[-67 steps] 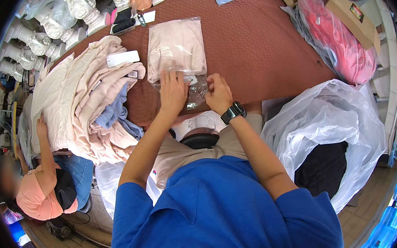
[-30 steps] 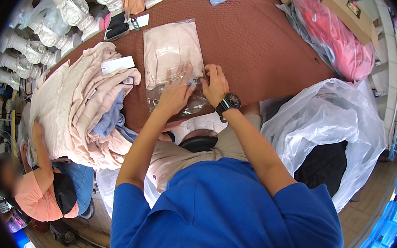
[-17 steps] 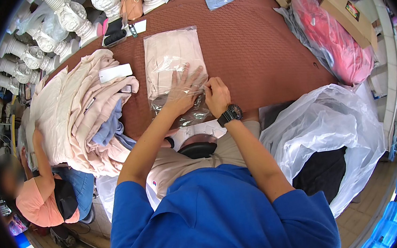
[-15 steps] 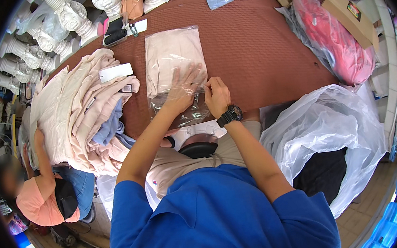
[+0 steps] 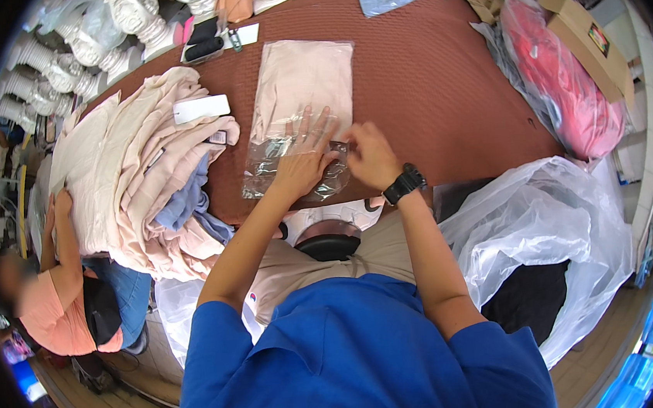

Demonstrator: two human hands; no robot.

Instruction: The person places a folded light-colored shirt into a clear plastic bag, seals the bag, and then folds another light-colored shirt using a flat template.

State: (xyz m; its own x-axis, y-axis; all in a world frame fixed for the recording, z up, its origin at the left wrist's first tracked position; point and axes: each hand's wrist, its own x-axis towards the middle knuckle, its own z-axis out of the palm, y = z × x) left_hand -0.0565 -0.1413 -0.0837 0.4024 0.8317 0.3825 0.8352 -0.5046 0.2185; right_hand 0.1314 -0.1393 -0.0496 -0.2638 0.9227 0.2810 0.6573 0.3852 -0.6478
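A folded pale pink garment (image 5: 302,74) lies inside a clear plastic bag (image 5: 261,171) on the table. My left hand (image 5: 305,159) rests flat on the bag's lower part, fingers spread over the garment's near end. At the bag's right edge, beside it, my right hand (image 5: 371,156) has its fingers curled together, pinching the plastic near the open end. The fingertips are partly hidden. To the left rises a heap of pale pink garments (image 5: 129,167) with a white tag (image 5: 202,108) on top and a blue garment (image 5: 186,193) tucked in its side.
The table has a brown textured cover (image 5: 441,93). A co-worker (image 5: 52,306) at the left has hands on the heap. Right of me stand a large translucent bag (image 5: 530,217) with black cloth, a wrapped pink bundle (image 5: 560,75) and a cardboard box (image 5: 588,45). White ornate pillars (image 5: 131,15) line the back.
The bagged garment has turned slightly clockwise. My right hand has curled in at the bag's edge; my left hand stays flat on it. The whole view has shifted a little.
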